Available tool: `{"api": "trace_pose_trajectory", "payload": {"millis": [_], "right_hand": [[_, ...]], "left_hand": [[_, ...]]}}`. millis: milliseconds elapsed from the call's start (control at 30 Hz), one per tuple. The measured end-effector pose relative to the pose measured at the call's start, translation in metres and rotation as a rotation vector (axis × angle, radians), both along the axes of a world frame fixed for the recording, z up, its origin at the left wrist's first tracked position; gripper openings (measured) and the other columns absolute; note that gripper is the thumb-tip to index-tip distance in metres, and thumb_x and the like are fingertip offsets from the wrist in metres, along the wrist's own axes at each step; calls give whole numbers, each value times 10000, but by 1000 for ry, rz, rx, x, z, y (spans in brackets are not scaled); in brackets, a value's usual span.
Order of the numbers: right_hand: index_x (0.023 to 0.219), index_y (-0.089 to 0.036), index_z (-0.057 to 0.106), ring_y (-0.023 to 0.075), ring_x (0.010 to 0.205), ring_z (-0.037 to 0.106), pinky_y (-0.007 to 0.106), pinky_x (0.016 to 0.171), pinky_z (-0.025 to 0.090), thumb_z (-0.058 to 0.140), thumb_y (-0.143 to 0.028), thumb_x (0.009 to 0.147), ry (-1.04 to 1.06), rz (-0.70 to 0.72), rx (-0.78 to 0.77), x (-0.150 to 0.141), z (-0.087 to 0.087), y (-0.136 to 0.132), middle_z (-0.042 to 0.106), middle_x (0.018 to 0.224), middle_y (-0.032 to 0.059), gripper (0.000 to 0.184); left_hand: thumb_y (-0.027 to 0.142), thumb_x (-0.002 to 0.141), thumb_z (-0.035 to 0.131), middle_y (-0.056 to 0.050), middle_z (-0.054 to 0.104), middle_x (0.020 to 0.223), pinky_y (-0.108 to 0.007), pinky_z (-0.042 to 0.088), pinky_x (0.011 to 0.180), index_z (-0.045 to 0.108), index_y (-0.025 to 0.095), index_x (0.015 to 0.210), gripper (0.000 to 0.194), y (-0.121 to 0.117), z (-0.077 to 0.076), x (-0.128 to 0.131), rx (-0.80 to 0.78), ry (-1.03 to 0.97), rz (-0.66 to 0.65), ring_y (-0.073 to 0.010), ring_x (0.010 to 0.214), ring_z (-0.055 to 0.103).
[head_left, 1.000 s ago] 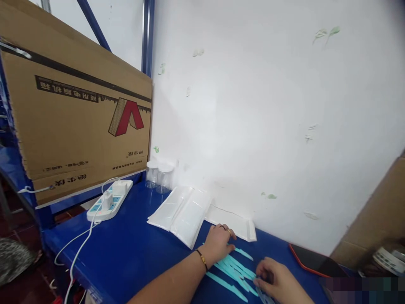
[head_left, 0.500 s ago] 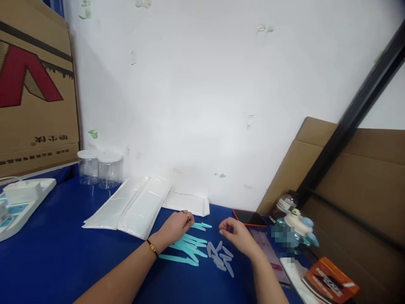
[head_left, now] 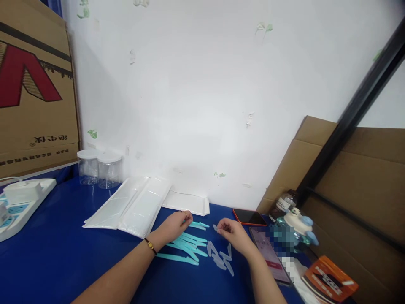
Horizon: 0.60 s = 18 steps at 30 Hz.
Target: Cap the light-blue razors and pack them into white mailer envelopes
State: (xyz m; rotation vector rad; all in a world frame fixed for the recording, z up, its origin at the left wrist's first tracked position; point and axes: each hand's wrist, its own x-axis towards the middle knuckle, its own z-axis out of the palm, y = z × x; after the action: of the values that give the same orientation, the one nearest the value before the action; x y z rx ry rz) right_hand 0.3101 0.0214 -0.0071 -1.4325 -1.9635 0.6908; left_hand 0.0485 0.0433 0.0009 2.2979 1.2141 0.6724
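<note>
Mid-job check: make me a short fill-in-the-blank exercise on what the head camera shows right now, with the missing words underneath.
1. Of the turquoise pieces and the translucent pieces, the left hand is nearer the ____ ones.
2. The right hand holds a piece of the ____ kind.
3. The bracelet is on the ____ wrist.
4. Both clear jars have lids coloured ____.

Missing words: turquoise; translucent; left; white.

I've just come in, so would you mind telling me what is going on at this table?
A person is handling small pieces on a blue table. The right hand holds a translucent piece at its fingertips, above a loose cluster of translucent pieces. The left hand is over the turquoise pieces; whether it grips one is unclear.
</note>
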Motion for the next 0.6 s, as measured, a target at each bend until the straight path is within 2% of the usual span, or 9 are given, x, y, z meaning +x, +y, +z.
{"api": "trace_pose_trajectory", "payload": {"millis": [200,467,600], "right_hand": [[776,-177,625,130,662,531,215,597,398,553,-247,767,38,45,54,-15,9,-5,596,703,-6,101],[811,-168,645,140,678,555,226,622,422,549,-264,774,63,45,91,-36,1,-6,626,736,16,141],[815,-179,648,148,686,571,233,616,417,539,-278,777,2,3,99,-28,6,-5,644,750,19,152]], "left_hand": [[323,903,329,0,575,758,-223,354,638,525,189,795,261,0,-2,1,38,-30,-38,-129,696,504],[295,883,382,-8,608,789,-223,363,651,561,193,801,221,3,-9,4,71,-40,-80,-140,730,530],[278,874,404,-17,627,822,-230,373,676,584,198,807,209,8,-16,6,102,-17,-38,-152,771,551]]}}
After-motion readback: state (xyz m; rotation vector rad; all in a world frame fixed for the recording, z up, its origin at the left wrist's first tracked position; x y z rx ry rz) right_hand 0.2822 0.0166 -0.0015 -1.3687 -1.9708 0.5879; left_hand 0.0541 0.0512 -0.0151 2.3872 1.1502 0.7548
